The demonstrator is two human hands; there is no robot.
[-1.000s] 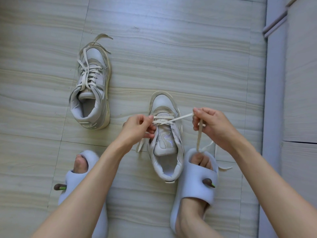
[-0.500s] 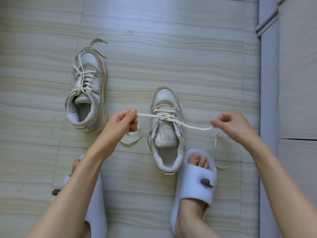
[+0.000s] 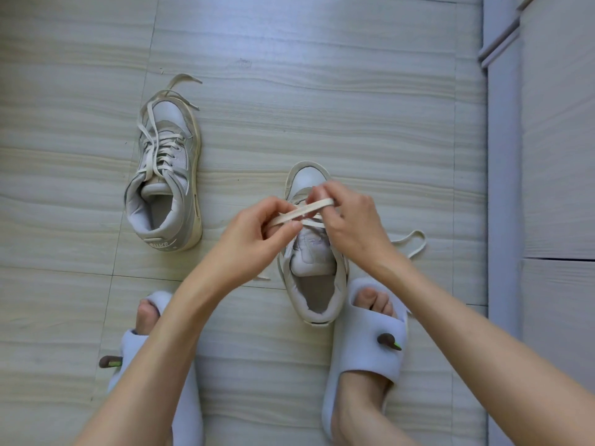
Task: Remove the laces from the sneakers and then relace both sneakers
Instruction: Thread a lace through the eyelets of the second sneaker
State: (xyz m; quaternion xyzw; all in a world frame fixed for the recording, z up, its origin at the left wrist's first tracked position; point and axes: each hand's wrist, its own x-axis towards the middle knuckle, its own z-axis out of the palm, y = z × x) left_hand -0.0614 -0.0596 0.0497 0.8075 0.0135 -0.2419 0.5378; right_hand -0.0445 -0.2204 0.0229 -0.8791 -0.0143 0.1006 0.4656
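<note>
Both hands moved inward from spread position: left hand (image 3: 254,233) and right hand (image 3: 351,220) pinch lace (image 3: 302,211) above near sneaker (image 3: 314,252), positioned for next eyelet. Far sneaker (image 3: 164,185) sits laced.

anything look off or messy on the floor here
Nothing damaged. The far grey laced sneaker has loose lace ends trailing past its toe. The near grey sneaker is only partly laced; both hands pinch its flat cream lace.
</note>
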